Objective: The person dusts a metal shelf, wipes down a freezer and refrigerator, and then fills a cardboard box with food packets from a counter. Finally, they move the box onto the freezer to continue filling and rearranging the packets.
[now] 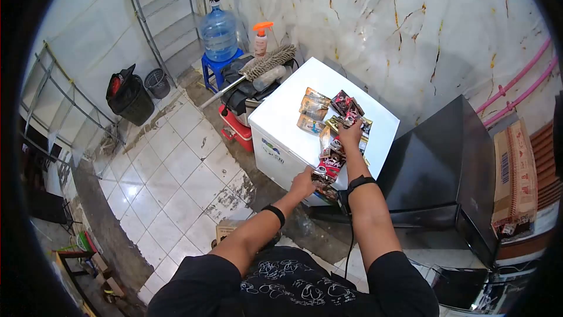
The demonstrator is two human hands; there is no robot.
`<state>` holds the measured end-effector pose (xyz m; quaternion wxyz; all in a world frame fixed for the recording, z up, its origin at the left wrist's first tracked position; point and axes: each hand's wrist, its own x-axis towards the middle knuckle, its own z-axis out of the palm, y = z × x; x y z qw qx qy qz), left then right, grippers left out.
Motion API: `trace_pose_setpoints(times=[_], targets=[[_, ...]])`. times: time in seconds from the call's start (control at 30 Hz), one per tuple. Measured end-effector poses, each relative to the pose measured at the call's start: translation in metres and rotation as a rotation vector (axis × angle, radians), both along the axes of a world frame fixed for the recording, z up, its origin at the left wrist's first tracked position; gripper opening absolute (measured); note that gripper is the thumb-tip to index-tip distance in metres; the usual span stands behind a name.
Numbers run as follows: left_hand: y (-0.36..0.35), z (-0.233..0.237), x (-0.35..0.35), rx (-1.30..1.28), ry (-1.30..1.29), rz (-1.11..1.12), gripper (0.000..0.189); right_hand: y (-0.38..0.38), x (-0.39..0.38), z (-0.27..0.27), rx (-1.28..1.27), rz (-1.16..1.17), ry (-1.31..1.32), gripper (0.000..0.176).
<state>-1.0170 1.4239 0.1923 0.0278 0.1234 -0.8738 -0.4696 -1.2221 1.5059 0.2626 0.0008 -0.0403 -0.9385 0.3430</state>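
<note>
Several shiny sachets in red, brown and gold lie on a white box-shaped appliance [287,97], some overhanging its front edge. My right hand [350,133] reaches over the middle of the pile, its fingers curled on a red and dark sachet [346,104]. At the front edge, my left hand [303,182] has its fingers closed at the side of the red and brown sachets [330,167]; its fingertips are partly hidden. Left of the pile lies a row of orange-brown packets [314,108], apart from both hands.
A black cabinet-like appliance [431,153] stands close on the right, beside a cardboard box [514,173]. At the left are a red cooler [236,132], a mop [270,62], a water bottle [220,33] on a blue stool [214,68] and a black bin [130,100].
</note>
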Motion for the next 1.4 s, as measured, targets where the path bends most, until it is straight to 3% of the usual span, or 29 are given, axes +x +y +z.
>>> trace_pose_setpoints(times=[0.03,0.13,0.27,0.33,0.4,0.43,0.47,0.57,0.6,0.67,0.7,0.73,0.8,0.83,0.87,0.9,0.93,1.0,1.03,1.07,1.1,1.13,1.17,1.27,1.33,1.4], targets=[[-0.005,-0.011,-0.001,0.069,-0.008,-0.03,0.039,-0.002,-0.001,-0.005,0.013,-0.044,0.09,0.074],[-0.02,-0.007,-0.002,0.16,-0.001,-0.111,0.04,-0.001,-0.004,-0.006,0.048,-0.053,0.121,0.078],[-0.038,0.066,0.005,0.455,0.042,-0.124,0.036,0.021,-0.008,0.002,-0.017,0.058,-0.07,0.093],[-0.046,0.128,0.002,0.503,-0.086,-0.165,0.032,0.027,0.006,0.024,-0.055,0.09,-0.07,0.098],[-0.047,0.169,-0.01,0.605,-0.079,-0.198,0.015,0.03,0.029,0.061,-0.348,0.263,-0.263,0.098],[-0.044,0.162,-0.026,0.659,0.033,-0.197,0.016,0.037,0.012,0.02,-0.224,0.149,-0.159,0.07],[-0.041,0.157,-0.041,0.711,0.145,-0.197,0.018,0.046,-0.003,-0.01,-0.225,0.145,-0.155,0.07],[-0.043,0.184,-0.08,1.23,-0.025,-0.098,0.019,0.073,-0.018,-0.047,-0.713,0.189,-0.305,0.047],[-0.047,0.174,-0.104,1.321,-0.045,-0.096,0.015,0.074,0.0,-0.027,-1.01,0.174,-0.35,0.038],[-0.041,0.174,-0.137,1.548,0.002,0.06,0.011,0.099,0.016,-0.006,-1.316,0.13,-0.623,0.028],[-0.037,0.18,-0.147,1.507,0.044,0.08,0.011,0.096,0.025,-0.007,-1.18,0.065,-0.533,0.037],[-0.033,0.183,-0.154,1.465,0.083,0.101,0.012,0.105,0.027,-0.015,-1.315,0.146,-0.586,0.056],[-0.029,0.17,-0.169,1.4,0.121,0.086,0.012,0.091,0.061,0.043,-1.478,0.125,-0.613,0.07],[-0.029,0.16,-0.176,1.317,0.093,0.099,0.012,0.1,0.064,0.047,-1.541,0.254,-0.644,0.073],[-0.03,0.15,-0.181,1.233,0.065,0.113,0.012,0.1,0.073,0.059,-1.569,0.169,-0.603,0.06],[-0.033,0.142,-0.182,1.117,0.054,0.042,0.025,0.101,0.071,0.05,-1.455,0.18,-0.5,0.054],[-0.037,0.135,-0.182,1.118,0.053,0.042,0.025,0.102,0.068,0.042,-1.339,0.194,-0.399,0.051],[-0.04,0.145,-0.161,0.524,-0.007,-0.099,0.042,0.094,0.065,0.036,-1.377,0.052,-0.391,0.046],[-0.039,0.151,-0.147,0.445,0.06,-0.1,0.05,0.091,0.062,0.027,-1.107,0.008,-0.34,0.046],[-0.047,0.111,-0.16,0.364,0.153,-0.205,0.044,0.088,0.06,0.012,-0.838,-0.032,-0.291,0.047],[-0.052,0.12,-0.145,0.34,0.135,-0.246,0.042,0.086,0.058,-0.004,-0.594,0.012,-0.13,0.045],[-0.058,0.13,-0.129,0.316,0.121,-0.285,0.039,0.086,0.057,-0.02,-0.612,0.015,-0.076,0.045],[-0.067,0.13,-0.119,0.399,0.073,-0.337,0.036,0.082,0.06,-0.019,-0.433,0.023,-0.015,0.047],[-0.093,0.131,-0.079,0.569,-0.009,-0.215,0.033,0.062,0.082,-0.009,-0.002,-0.085,0.154,0.05],[-0.115,0.115,-0.055,0.603,-0.026,-0.143,0.028,0.042,0.106,0.008,0.074,-0.152,0.264,0.051],[-0.136,0.099,-0.02,0.644,-0.049,-0.029,0.025,0.023,0.131,0.015,0.102,-0.043,0.464,0.052]])
